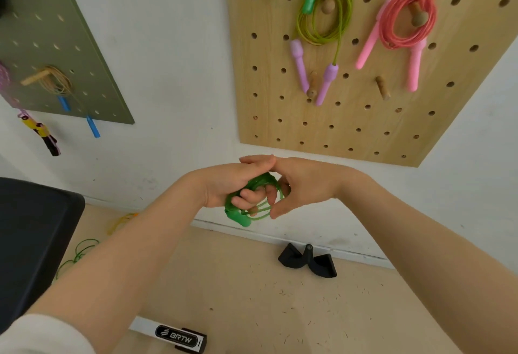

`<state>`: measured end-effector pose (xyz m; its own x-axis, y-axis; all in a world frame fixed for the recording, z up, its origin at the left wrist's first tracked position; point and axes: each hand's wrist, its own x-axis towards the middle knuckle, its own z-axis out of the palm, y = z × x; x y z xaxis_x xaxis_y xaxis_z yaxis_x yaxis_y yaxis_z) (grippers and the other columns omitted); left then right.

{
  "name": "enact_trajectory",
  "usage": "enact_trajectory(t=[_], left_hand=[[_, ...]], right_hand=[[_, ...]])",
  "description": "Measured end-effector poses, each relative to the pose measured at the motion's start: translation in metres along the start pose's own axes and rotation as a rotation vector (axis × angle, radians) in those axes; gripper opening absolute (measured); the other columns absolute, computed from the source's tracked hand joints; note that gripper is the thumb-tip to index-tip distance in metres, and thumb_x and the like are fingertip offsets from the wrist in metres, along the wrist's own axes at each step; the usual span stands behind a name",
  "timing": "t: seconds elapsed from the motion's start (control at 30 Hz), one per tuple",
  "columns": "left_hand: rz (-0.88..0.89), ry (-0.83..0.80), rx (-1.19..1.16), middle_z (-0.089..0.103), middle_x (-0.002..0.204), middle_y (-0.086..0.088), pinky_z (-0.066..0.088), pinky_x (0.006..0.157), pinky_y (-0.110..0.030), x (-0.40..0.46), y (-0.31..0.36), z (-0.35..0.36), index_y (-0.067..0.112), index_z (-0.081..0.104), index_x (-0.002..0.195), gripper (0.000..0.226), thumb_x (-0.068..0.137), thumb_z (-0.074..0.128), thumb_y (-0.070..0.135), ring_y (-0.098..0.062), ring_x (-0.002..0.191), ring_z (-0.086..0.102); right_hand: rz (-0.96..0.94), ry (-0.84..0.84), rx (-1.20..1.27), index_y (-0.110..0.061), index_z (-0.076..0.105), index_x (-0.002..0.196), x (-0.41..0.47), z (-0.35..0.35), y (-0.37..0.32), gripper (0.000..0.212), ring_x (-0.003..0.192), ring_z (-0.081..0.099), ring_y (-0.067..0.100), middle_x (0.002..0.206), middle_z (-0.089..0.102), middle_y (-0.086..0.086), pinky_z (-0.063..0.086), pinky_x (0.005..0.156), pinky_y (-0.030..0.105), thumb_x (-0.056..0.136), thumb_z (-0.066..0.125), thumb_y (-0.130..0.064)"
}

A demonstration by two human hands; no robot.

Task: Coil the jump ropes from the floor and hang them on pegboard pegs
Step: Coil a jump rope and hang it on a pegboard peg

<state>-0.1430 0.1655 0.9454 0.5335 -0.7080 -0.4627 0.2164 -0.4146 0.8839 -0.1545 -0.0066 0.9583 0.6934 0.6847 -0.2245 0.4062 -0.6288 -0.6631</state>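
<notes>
**Green rope bundled between two hands below the wooden pegboard**

While both hands meet in front of the white wall, the left hand (235, 185) curls its fingers round a small bundle of green jump rope (253, 199), with a green handle (238, 217) poking out below the knuckles. Right beside it, the right hand (302, 185) touches the left at the fingertips, and its fingers hook into the same loops, so both hands grasp the rope.

Above them, the wooden pegboard (364, 118) holds what is already hung. A coil of yellow-green rope (325, 14) sits over a wooden peg (327, 4), its two purple handles (326, 84) dangling down. Just to the right, a coiled pink rope (410, 18) hangs on another peg, with pink handles below it. Two lower pegs carry no coil; one (382, 88) stands between the purple and pink handles.

On the left, a green pegboard (84, 53) carries a tan coil (56, 83) with blue handles (92, 126).

Down on the floor (252, 283), thin green rope (80, 252) and a yellow one (120, 221) lie loose near a dark bin (33, 241); what the bin holds cannot be seen. A black object (308, 261) sits by the skirting.
</notes>
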Motion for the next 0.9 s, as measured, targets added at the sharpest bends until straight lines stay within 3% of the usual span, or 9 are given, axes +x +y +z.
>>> enact_trajectory(t=[0.07, 0.13, 0.27, 0.4, 0.5, 0.57, 0.67, 0.77, 0.9], left_hand=[[-0.002, 0.056, 0.028, 0.029, 0.039, 0.008, 0.039, 0.069, -0.026, 0.001, -0.001, -0.004, 0.006, 0.054, 0.069, 0.058, 0.078, 0.032, 0.059, -0.008, 0.035, 0.027], [0.018, 0.143, 0.028, 0.033, 0.038, 0.007, 0.039, 0.066, -0.026, 0.003, 0.003, -0.004, 0.006, 0.054, 0.065, 0.054, 0.077, 0.038, 0.056, -0.008, 0.036, 0.033], [0.204, 0.514, 0.222, 0.053, 0.046, 0.003, 0.043, 0.067, -0.025, 0.01, 0.011, -0.003, 0.005, 0.062, 0.07, 0.041, 0.084, 0.059, 0.044, -0.011, 0.052, 0.052], [0.444, 0.584, 0.144, 0.062, 0.076, 0.005, 0.046, 0.071, -0.021, 0.017, 0.001, 0.007, 0.018, 0.065, 0.092, 0.006, 0.088, 0.061, 0.019, -0.006, 0.071, 0.056], [0.426, 0.628, -0.057, 0.062, 0.068, 0.014, 0.051, 0.082, -0.035, 0.024, -0.011, 0.007, 0.022, 0.056, 0.087, 0.017, 0.098, 0.043, 0.019, -0.015, 0.082, 0.063], [0.357, 0.718, -0.061, 0.055, 0.07, 0.008, 0.048, 0.086, -0.046, 0.03, -0.013, 0.0, 0.019, 0.05, 0.08, 0.023, 0.1, 0.038, 0.025, -0.025, 0.087, 0.065], [0.179, 0.785, -0.029, 0.051, 0.076, 0.0, 0.048, 0.088, -0.045, 0.034, -0.01, -0.003, 0.017, 0.05, 0.078, 0.028, 0.1, 0.036, 0.029, -0.027, 0.084, 0.057], [0.067, 0.661, -0.036, 0.067, 0.087, -0.004, 0.052, 0.088, -0.044, 0.036, -0.006, 0.001, 0.011, 0.06, 0.095, 0.024, 0.098, 0.04, 0.023, -0.027, 0.088, 0.064], [0.054, 0.533, 0.01, 0.066, 0.084, -0.008, 0.057, 0.079, -0.041, 0.028, -0.009, 0.005, 0.011, 0.059, 0.086, 0.018, 0.093, 0.043, 0.012, -0.021, 0.078, 0.067]], right_hand=[[-0.003, 0.116, -0.166, -0.022, 0.017, 0.148, 0.004, 0.013, 0.002, 0.085, 0.076, 0.047, -0.016, 0.117, 0.054, -0.017, 0.033, 0.07, -0.002, 0.081, 0.068, -0.01], [0.011, 0.301, -0.203, -0.018, 0.035, 0.141, 0.008, 0.019, 0.004, 0.062, 0.081, 0.049, 0.002, 0.116, 0.063, 0.0, 0.035, 0.066, 0.008, 0.085, 0.06, -0.008], [0.136, 0.56, -0.135, -0.01, 0.056, 0.096, 0.006, 0.015, 0.009, 0.009, 0.072, 0.051, 0.021, 0.083, 0.062, 0.007, 0.039, 0.063, 0.032, 0.088, 0.052, -0.007], [0.222, 0.665, 0.146, -0.013, 0.056, 0.09, -0.002, 0.01, 0.008, 0.006, 0.061, 0.05, 0.007, 0.077, 0.056, 0.0, 0.039, 0.057, 0.022, 0.087, 0.054, -0.008], [0.263, 0.531, 0.324, -0.018, 0.054, 0.116, -0.013, 0.008, 0.005, 0.032, 0.063, 0.052, 0.004, 0.103, 0.055, -0.004, 0.04, 0.058, 0.017, 0.086, 0.062, -0.015], [0.321, 0.649, 0.048, -0.015, 0.05, 0.125, -0.016, 0.009, 0.012, 0.04, 0.07, 0.054, 0.01, 0.122, 0.049, 0.001, 0.038, 0.067, 0.021, 0.086, 0.057, -0.008], [0.093, 1.017, -0.493, -0.001, 0.065, 0.098, -0.015, 0.012, 0.013, 0.034, 0.068, 0.052, 0.019, 0.105, 0.058, 0.015, 0.035, 0.061, 0.028, 0.078, 0.041, 0.014], [-0.271, 0.989, -0.746, -0.006, 0.07, 0.088, -0.007, 0.026, 0.004, 0.049, 0.08, 0.041, 0.021, 0.088, 0.064, 0.011, 0.037, 0.062, 0.033, 0.064, 0.035, 0.02], [-0.469, 0.923, -0.904, -0.007, 0.069, 0.086, 0.001, 0.037, -0.02, 0.037, 0.08, 0.037, 0.022, 0.083, 0.064, 0.009, 0.016, 0.066, 0.026, 0.075, 0.04, 0.013]])
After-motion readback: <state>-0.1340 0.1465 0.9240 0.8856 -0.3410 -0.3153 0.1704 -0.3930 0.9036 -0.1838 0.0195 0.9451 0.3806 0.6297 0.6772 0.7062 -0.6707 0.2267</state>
